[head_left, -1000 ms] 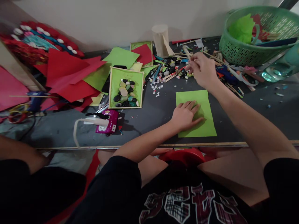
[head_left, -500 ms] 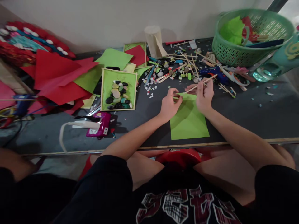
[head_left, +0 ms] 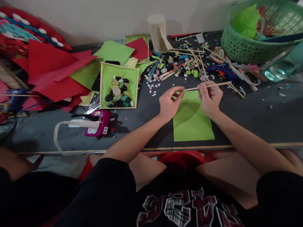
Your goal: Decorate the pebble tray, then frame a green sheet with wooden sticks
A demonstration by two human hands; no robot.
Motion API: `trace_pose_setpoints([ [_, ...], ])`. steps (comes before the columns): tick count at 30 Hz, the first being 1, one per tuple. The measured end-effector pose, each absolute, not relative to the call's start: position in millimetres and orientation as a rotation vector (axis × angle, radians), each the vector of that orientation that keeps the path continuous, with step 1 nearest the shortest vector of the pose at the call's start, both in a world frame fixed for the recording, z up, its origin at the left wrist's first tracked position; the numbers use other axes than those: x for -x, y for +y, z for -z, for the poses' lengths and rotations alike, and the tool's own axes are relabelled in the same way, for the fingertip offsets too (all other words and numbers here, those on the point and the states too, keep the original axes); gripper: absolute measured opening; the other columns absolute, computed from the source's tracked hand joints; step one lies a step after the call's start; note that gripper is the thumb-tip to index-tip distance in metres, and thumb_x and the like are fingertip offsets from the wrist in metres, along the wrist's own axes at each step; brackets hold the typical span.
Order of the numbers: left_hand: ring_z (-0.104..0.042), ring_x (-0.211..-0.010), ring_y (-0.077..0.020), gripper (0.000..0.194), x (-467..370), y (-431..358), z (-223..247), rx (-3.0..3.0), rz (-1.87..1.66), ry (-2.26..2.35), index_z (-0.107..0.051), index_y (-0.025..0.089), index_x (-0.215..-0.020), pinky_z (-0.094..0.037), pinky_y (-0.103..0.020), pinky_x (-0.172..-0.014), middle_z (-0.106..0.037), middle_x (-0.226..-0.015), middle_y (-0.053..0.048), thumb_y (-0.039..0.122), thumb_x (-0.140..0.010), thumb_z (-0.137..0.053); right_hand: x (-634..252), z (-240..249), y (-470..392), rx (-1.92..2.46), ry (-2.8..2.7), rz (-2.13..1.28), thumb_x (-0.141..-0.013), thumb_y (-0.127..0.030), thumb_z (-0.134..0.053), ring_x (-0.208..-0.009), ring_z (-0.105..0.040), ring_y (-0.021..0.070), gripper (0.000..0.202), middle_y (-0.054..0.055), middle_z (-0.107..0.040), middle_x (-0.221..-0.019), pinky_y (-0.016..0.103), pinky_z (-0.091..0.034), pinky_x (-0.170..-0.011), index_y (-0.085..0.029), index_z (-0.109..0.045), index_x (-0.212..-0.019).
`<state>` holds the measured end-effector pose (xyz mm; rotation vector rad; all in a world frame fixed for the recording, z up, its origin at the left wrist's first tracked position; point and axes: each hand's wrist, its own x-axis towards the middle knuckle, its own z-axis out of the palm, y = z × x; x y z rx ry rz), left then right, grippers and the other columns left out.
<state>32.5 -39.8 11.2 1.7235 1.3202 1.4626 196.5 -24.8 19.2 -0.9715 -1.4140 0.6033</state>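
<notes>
A thin wooden stick (head_left: 220, 84) lies almost level between my two hands, over the top edge of a green sheet of paper (head_left: 193, 124). My left hand (head_left: 169, 102) pinches the stick's left end between thumb and fingertips. Closed around its middle is my right hand (head_left: 209, 97), and the right part of the stick sticks out past the knuckles. The green sheet lies flat at the table's front edge, its upper corners partly covered by my hands.
Left stands a framed green panel with pebbles (head_left: 118, 91), near a purple power socket block (head_left: 97, 124) and red paper sheets (head_left: 52, 75). Behind are a paper roll (head_left: 156, 33), scattered sticks and pebbles, a blue glue gun (head_left: 223, 71) and a green basket (head_left: 248, 49). Another person's arm (head_left: 16, 164) shows at left.
The stick has swung from a slant to nearly level, and my left fingers now pinch its left end. My right hand has shifted slightly right. The whole view has shifted a little.
</notes>
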Motion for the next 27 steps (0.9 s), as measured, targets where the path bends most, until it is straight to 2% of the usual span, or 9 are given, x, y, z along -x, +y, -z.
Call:
trace_pose_setpoints([
  [2,-0.069,-0.069,-0.0086,0.018,-31,-41,-11,-1.740,-1.492,1.326,-0.074,0.022,-0.106,-0.053,-0.018,-0.058,-0.078,-0.098,-0.003,0.034,-0.097,-0.064,-193,-20,-33,0.918,-1.435,-0.667,-0.095,-0.064,-0.060,-0.040,-0.041,0.0073,0.042,-0.006,-0.051,-0.055,0.024,-0.032,-0.039,-0.025,-0.053,-0.081],
  [6,-0.069,-0.069,-0.0085,0.021,-27,-41,-13,-1.796,-1.537,1.300,-0.074,0.021,-0.108,-0.051,-0.018,-0.057,-0.079,-0.097,-0.004,0.037,-0.097,-0.064,-186,-19,-43,0.800,-1.479,-0.779,-0.097,-0.050,-0.064,-0.042,-0.053,0.0059,0.033,-0.006,-0.064,-0.063,0.021,-0.039,-0.039,-0.024,-0.049,-0.082],
  [9,-0.070,-0.070,-0.0097,0.026,-23,-38,-15,-1.847,-1.546,1.308,-0.072,0.021,-0.109,-0.051,-0.019,-0.058,-0.079,-0.096,-0.004,0.043,-0.096,-0.066,-185,-18,-45,0.770,-1.490,-0.735,-0.099,-0.043,-0.063,-0.044,-0.057,0.0060,0.027,-0.005,-0.067,-0.066,0.020,-0.042,-0.040,-0.024,-0.051,-0.084],
  [16,-0.068,-0.064,-0.0094,0.038,-19,-35,-15,-1.940,-1.538,1.336,-0.073,0.021,-0.091,-0.047,-0.020,-0.054,-0.077,-0.084,-0.003,0.057,-0.096,-0.062,-186,-13,-48,0.824,-1.590,-0.589,-0.100,-0.044,-0.060,-0.053,-0.065,0.0086,0.024,-0.002,-0.071,-0.076,0.022,-0.049,-0.044,-0.025,-0.051,-0.089],
  [23,-0.072,-0.069,-0.0126,0.036,-22,-34,-14,-1.836,-1.525,1.343,-0.078,0.021,-0.095,-0.055,-0.023,-0.062,-0.078,-0.082,-0.004,0.054,-0.094,-0.065,-184,-14,-45,0.825,-1.653,-0.535,-0.102,-0.043,-0.056,-0.060,-0.071,0.0096,0.021,0.000,-0.073,-0.081,0.022,-0.055,-0.050,-0.025,-0.051,-0.092],
  [27,-0.068,-0.061,-0.0106,0.036,-25,-27,-13,-1.534,-1.505,1.192,-0.077,0.020,-0.090,-0.052,-0.022,-0.054,-0.078,-0.080,-0.004,0.054,-0.093,-0.066,-183,-17,-42,0.812,-1.728,-0.472,-0.101,-0.039,-0.057,-0.062,-0.073,0.0107,0.017,0.001,-0.076,-0.085,0.021,-0.056,-0.050,-0.025,-0.052,-0.093],
])
